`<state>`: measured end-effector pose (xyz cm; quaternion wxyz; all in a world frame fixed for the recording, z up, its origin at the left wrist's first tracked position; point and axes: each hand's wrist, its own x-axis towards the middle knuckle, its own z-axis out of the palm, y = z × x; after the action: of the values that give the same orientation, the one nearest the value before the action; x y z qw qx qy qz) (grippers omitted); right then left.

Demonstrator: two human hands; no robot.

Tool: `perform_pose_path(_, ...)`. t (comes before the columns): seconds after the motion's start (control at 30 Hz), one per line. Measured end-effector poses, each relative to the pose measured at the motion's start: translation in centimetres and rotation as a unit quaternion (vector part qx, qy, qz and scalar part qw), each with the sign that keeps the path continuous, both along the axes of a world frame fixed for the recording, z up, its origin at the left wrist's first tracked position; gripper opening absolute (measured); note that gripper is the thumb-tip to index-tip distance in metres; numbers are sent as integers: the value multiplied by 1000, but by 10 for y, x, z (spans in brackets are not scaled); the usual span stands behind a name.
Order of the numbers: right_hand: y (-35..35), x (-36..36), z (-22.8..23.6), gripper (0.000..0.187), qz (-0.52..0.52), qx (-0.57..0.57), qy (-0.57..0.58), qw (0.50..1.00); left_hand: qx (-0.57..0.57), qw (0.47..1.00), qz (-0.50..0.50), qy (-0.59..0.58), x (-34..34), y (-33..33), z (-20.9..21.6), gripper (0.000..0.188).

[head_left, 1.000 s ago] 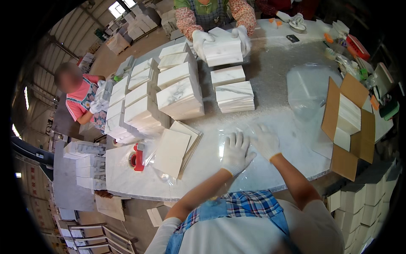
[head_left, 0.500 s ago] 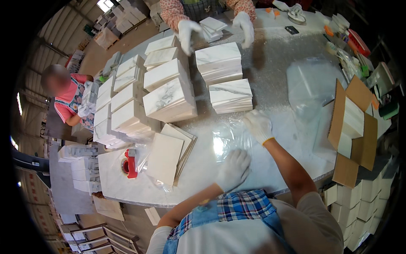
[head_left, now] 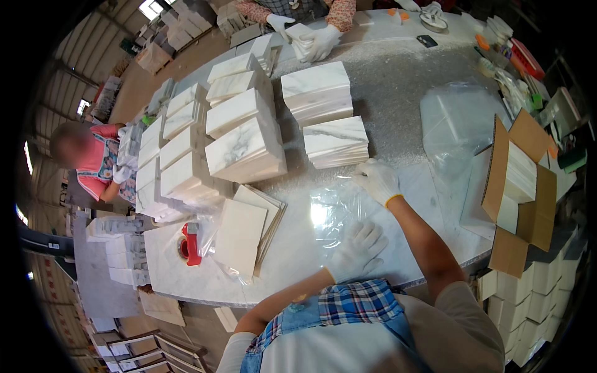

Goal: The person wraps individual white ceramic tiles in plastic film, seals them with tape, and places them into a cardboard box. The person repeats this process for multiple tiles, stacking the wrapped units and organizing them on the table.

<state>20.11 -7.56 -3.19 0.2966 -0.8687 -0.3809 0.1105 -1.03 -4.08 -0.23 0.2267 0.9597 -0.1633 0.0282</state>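
Clear plastic sheet (head_left: 339,214) lies flat on the marble table (head_left: 398,105). My left hand (head_left: 356,250) presses its near edge, fingers spread. Beyond, my right hand (head_left: 377,180) pinches its far edge. Just past the sheet sits a stack of white tiles (head_left: 336,142).

Glossy clear plastic sheet (head_left: 348,214) at centre; polished veined marble tiles (head_left: 336,142) above; matt brown cardboard box (head_left: 519,180) right; speckled stone counter (head_left: 398,93).
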Motion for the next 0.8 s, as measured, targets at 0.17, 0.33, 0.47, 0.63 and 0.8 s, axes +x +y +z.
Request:
perform_pose_path(0.17, 0, 5, -4, 27, 26, 25, 4, 999, -215, 976, -47, -2, -11, -9, -36, 56)
perform_pose_path(0.33, -7, 6, -11, 27, 29, 4, -84, 996, 0, 984, 166, -62, 73, 65, 57, 49)
perform_pose_path(0.47, -6, 2, -20, 27, 43, 43, -128, 990, 169, 963, 200, -69, 140, 149, 75, 70)
perform_pose_path(0.63, -7, -1, -15, 26, 33, 71, -122, 989, 251, 949, 178, 73, 177, 171, 85, 100)
perform_pose_path(0.8, -10, 1, -15, 26, 26, 61, -111, 992, 277, 918, 190, 209, 198, 161, 101, 99)
